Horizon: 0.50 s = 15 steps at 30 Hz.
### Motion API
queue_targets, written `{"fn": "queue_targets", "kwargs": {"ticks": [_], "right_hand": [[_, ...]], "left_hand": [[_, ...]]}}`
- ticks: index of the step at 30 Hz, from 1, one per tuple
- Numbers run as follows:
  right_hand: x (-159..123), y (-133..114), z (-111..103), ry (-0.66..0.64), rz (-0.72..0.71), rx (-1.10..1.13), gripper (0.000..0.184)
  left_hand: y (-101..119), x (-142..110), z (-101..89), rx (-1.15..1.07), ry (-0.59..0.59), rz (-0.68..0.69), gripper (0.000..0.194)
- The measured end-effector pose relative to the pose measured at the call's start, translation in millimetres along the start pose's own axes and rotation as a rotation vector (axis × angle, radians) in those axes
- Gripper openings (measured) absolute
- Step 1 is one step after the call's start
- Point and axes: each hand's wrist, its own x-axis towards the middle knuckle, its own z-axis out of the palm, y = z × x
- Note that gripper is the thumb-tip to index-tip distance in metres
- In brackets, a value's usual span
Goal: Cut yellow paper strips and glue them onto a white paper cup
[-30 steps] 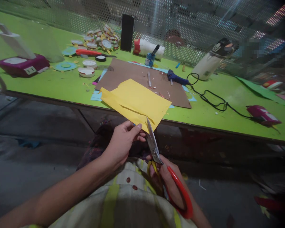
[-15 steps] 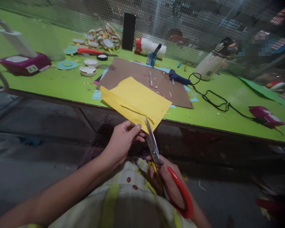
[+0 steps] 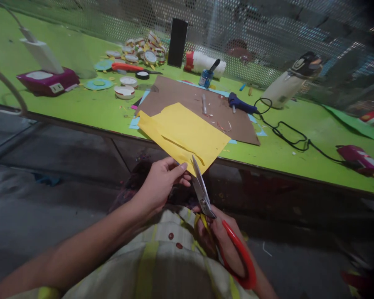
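Observation:
My left hand (image 3: 162,180) pinches the near edge of a yellow paper sheet (image 3: 187,128), thumb on top and fingers underneath. The sheet reaches past the table's front edge, its far part lying over a brown board (image 3: 187,89). A long slit and a raised fold run along its near side. In my right hand (image 3: 227,236) is a pair of scissors (image 3: 202,189) with red handles. Their slightly parted blades straddle the sheet's near corner, just right of my left thumb. A yellow strip, partly hidden, shows beside the right fingers.
On the green table (image 3: 93,112) stand a purple socket box (image 3: 46,81), a pile of small round pieces (image 3: 143,50) and a blue bottle (image 3: 206,77). A blue glue gun (image 3: 241,103) lies right of centre, its black cord trailing to another purple box (image 3: 360,158). A dark upright phone-like slab (image 3: 177,41) stands behind.
The view has shifted a little, so the table's things appear farther right. Both hands, the scissors and the paper keep nearly the same arrangement.

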Motion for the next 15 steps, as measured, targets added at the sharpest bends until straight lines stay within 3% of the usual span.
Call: {"fn": "queue_targets", "kwargs": {"ticks": [15], "right_hand": [[-1.9,-1.9,-0.1,-0.034,0.078,-0.003,0.053]], "left_hand": [[4.8,0.2,-10.4,0.017,-0.048,0.002,0.018]]}}
